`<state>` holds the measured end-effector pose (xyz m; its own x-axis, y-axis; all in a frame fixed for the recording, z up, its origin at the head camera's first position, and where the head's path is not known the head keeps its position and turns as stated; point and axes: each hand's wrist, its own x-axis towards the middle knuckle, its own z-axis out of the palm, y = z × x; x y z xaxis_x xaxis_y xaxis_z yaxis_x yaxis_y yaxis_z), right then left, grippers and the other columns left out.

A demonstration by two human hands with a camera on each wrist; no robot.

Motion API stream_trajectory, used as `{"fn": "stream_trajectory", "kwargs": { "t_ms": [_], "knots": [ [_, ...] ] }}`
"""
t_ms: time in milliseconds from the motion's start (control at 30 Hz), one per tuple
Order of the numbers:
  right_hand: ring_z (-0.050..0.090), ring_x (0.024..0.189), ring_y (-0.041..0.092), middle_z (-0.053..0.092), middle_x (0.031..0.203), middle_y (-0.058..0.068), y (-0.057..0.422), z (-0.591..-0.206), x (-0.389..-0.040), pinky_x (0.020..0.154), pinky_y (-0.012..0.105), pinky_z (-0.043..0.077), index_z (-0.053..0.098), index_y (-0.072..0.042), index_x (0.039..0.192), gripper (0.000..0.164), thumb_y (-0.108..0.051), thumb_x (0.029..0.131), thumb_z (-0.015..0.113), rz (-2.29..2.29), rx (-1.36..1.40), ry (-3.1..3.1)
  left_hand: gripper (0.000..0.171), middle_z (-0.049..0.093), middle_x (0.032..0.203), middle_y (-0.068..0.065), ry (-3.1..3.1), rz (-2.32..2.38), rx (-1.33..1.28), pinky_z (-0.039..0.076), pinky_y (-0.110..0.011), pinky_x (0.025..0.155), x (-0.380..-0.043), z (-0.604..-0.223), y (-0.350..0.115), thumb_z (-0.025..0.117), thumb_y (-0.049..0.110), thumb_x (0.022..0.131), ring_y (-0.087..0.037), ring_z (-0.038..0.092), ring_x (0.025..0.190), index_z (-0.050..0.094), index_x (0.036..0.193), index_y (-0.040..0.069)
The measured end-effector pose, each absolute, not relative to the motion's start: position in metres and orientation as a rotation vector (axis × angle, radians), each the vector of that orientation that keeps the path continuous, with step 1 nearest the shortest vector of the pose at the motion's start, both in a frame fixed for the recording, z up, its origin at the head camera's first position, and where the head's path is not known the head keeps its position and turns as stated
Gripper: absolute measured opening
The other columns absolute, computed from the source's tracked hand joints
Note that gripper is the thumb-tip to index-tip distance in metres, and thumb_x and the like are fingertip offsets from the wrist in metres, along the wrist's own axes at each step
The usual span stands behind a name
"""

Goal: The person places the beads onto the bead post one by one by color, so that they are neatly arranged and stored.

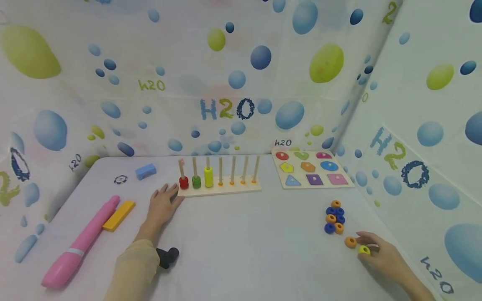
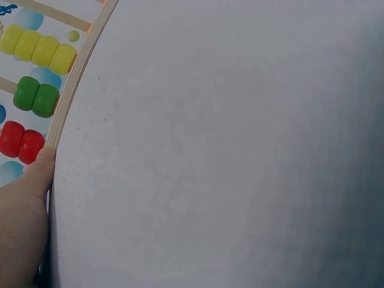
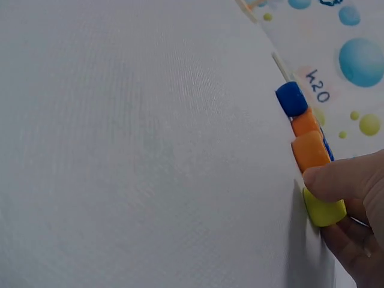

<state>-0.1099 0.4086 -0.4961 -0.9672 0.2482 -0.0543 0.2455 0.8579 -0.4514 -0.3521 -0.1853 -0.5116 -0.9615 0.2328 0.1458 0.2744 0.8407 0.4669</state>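
Running crosswise, pegs [image 1: 233, 170] upright, the board [image 1: 219, 192] touches the loose-fingered left hand [image 1: 162, 205]; right hand [image 1: 388, 256] pinches yellow bead [image 1: 363, 250].

Left arm [image 1: 133, 267] beige-sleeved, stretched toward far edge of surface [image 1: 256, 234], wrist bare. Left hand [image 1: 162, 204] in left half, back upward, fingers extended, slightly spread, thumb angled off to right. Right forearm [image 1: 413, 282] bare, slanting in by right edge. Right hand [image 1: 384, 253] beside that edge, thumb and fingers bent in pinch, tips toward left edge.
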Motion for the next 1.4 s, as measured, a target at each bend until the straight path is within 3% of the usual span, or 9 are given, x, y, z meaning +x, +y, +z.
{"fn": "stream_trajectory", "kwargs": {
  "t_ms": [233, 367, 567, 900, 1167, 1400],
  "knots": [
    [0.059, 0.099, 0.043, 0.065, 0.102, 0.020, 0.411, -0.493, -0.115, 0.080, 0.050, 0.053, 0.050, 0.003, 0.125, 0.050, -0.005, 0.080, 0.069, 0.707, -0.392, -2.970, 0.056, 0.042, 0.141, -0.022, -2.912, -0.772, -0.407, 0.009, -0.062, 0.109, -0.349, -0.510, -0.189, 0.058, 0.030, 0.093, -0.045, 0.022, 0.135, 0.045, 0.137, -0.003],
    [0.059, 0.099, 0.043, 0.064, 0.103, 0.022, 0.412, -0.490, -0.119, 0.079, 0.050, 0.053, 0.051, 0.003, 0.123, 0.044, -0.006, 0.083, 0.068, 0.669, -0.340, -2.902, 0.057, 0.042, 0.141, -0.021, -2.916, -0.769, -0.415, 0.009, -0.062, 0.109, -0.350, -0.510, -0.188, 0.058, 0.030, 0.094, -0.045, 0.022, 0.136, 0.044, 0.137, -0.003],
    [0.061, 0.100, 0.039, 0.064, 0.109, 0.022, 0.398, -0.479, -0.132, 0.075, 0.041, 0.055, 0.055, 0.002, 0.120, 0.039, -0.010, 0.085, 0.069, 0.669, -0.194, -2.783, 0.056, 0.043, 0.141, -0.020, -2.898, -0.765, -0.423, 0.010, -0.061, 0.109, -0.352, -0.514, -0.184, 0.058, 0.032, 0.093, -0.044, 0.023, 0.136, 0.046, 0.136, -0.002],
    [0.065, 0.095, 0.025, 0.067, 0.106, 0.008, 0.346, -0.465, -0.184, 0.076, 0.030, 0.055, 0.059, -0.004, 0.118, 0.043, -0.006, 0.079, 0.076, 0.769, 0.125, -2.646, 0.057, 0.042, 0.142, -0.019, -2.902, -0.768, -0.377, 0.008, -0.060, 0.110, -0.348, -0.514, -0.187, 0.058, 0.034, 0.094, -0.043, 0.022, 0.137, 0.045, 0.137, -0.001],
    [0.065, 0.095, 0.020, 0.069, 0.103, 0.004, 0.293, -0.459, -0.226, 0.076, 0.032, 0.056, 0.060, -0.002, 0.116, 0.044, 0.000, 0.076, 0.077, 0.874, 0.467, -2.512, 0.058, 0.041, 0.143, -0.019, -2.915, -0.764, -0.364, 0.008, -0.060, 0.110, -0.345, -0.513, -0.190, 0.059, 0.033, 0.093, -0.042, 0.021, 0.137, 0.044, 0.138, -0.001],
    [0.063, 0.101, 0.018, 0.066, 0.108, 0.002, 0.246, -0.438, -0.259, 0.083, 0.033, 0.053, 0.059, -0.006, 0.118, 0.042, 0.000, 0.079, 0.073, 1.036, 0.553, -2.477, 0.056, 0.043, 0.142, -0.018, -2.903, -0.755, -0.373, 0.010, -0.061, 0.109, -0.347, -0.513, -0.189, 0.059, 0.031, 0.093, -0.043, 0.023, 0.136, 0.046, 0.137, -0.001]
  ]
}}
